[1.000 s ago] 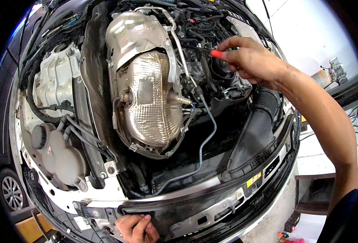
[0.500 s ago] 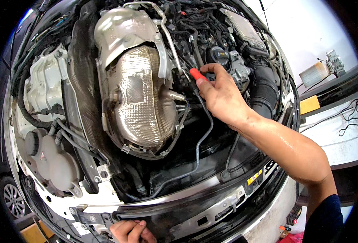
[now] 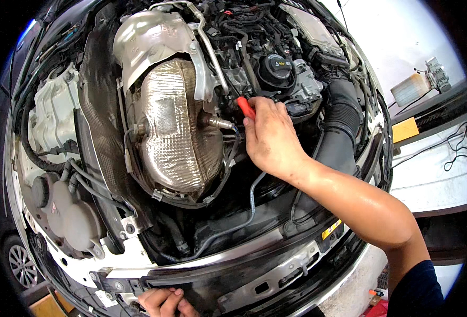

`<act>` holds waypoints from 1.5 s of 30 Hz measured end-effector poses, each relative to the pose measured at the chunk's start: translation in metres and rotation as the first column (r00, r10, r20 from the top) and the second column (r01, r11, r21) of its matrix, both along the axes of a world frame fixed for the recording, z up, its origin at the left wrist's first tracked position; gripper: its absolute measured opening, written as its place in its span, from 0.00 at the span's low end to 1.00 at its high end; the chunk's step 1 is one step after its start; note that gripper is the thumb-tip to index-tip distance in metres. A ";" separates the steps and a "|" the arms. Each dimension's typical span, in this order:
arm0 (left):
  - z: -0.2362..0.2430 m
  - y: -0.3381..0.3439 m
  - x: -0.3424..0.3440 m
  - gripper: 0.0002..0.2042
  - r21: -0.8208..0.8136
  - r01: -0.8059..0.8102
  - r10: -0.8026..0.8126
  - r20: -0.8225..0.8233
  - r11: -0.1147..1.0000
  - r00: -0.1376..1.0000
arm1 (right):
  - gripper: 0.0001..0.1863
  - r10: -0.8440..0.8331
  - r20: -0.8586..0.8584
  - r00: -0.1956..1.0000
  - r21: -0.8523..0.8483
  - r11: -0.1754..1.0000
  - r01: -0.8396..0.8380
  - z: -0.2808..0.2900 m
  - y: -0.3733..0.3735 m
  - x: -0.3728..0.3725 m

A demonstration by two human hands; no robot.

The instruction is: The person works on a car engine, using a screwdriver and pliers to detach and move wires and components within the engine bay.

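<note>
My right hand (image 3: 273, 134) reaches over the engine bay, its fingers closed round a tool with a red handle (image 3: 245, 108); the tool's working end is not clear among the dark parts. Just left of this hand is a silver, dimpled heat shield (image 3: 167, 132) with a sensor (image 3: 218, 122) sticking out of its side. A black oil filler cap (image 3: 276, 71) lies right beyond my fingers. At the lower edge my left hand (image 3: 167, 302) rests with curled fingers against the black front panel (image 3: 201, 288); what lies under the fingers is hidden.
A ribbed black air duct (image 3: 343, 113) runs down the right of the bay. On the left stand a pale fluid tank (image 3: 72, 216) and a white strut tower (image 3: 53, 108). A thin metal pipe (image 3: 252, 195) crosses the front. Beyond the car sits a small motor (image 3: 437, 74).
My right hand has moved slightly left and nearer with the red-handled tool, and the oil filler cap shows more fully. The view has shifted a little; my left hand stays at the front panel.
</note>
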State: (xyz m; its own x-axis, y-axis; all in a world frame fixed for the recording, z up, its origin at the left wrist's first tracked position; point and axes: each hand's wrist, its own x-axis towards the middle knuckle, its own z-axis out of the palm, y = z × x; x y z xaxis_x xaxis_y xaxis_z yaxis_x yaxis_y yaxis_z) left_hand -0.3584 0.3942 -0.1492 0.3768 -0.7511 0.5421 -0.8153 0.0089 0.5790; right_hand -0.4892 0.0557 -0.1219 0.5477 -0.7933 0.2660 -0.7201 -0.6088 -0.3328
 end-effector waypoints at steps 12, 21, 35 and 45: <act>0.001 0.000 0.001 0.06 0.013 0.018 -0.018 -0.004 1.000 1.000 | 0.15 0.020 0.075 0.997 0.168 0.985 -0.032 0.031 -0.014 -0.001; 0.005 0.000 0.001 0.08 -0.050 0.037 -0.040 -0.052 0.998 0.998 | 0.17 -0.156 0.160 0.975 0.415 0.907 0.077 0.102 0.037 -0.043; 0.004 -0.001 0.310 0.25 0.319 -0.607 0.465 0.419 0.728 0.779 | 0.18 -0.270 0.158 0.950 0.618 0.777 0.118 0.158 0.039 0.000; 0.012 -0.002 0.313 0.24 0.262 -0.533 0.357 0.503 0.805 0.787 | 0.19 -0.473 0.368 0.801 0.666 0.735 0.129 0.140 0.037 0.045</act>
